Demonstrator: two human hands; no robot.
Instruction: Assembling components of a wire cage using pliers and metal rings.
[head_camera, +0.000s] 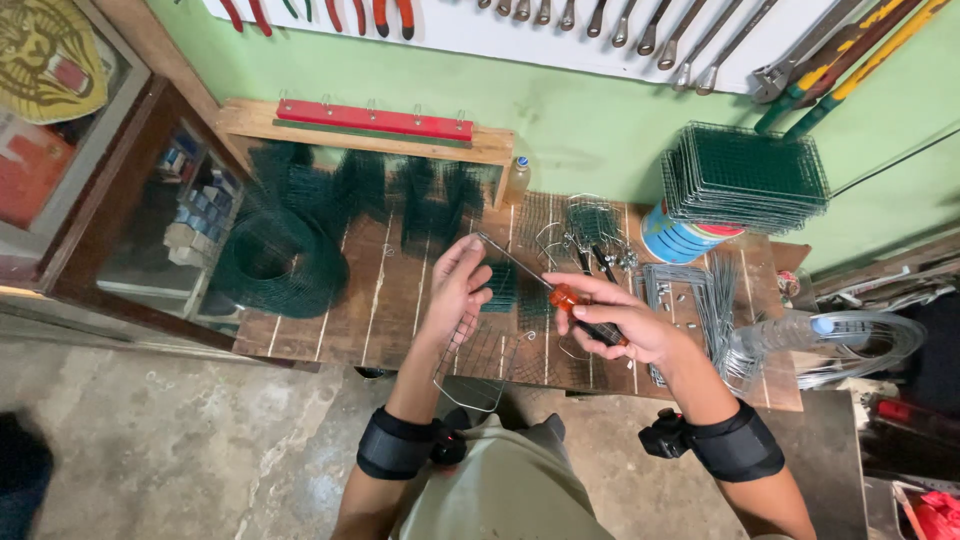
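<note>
Overhead view of a wooden workbench (330, 320) set against a green wall. The right hand (625, 325) is clenched around a screwdriver (560, 292) with an orange-and-black handle; its thin metal shaft runs up and to the left, ending near the left fingertips. The left hand (455, 290) grips the upper edge of a wire mesh panel (478, 362), a bare grey grid with a rounded lower corner that overhangs the front edge of the bench. A roll of green mesh (275, 262) lies at the left end of the bench. A stack of green mesh panels (745, 178) rests on a striped tin at the right. Bent wire pieces (695, 295) lie just beside the right hand.
</note>
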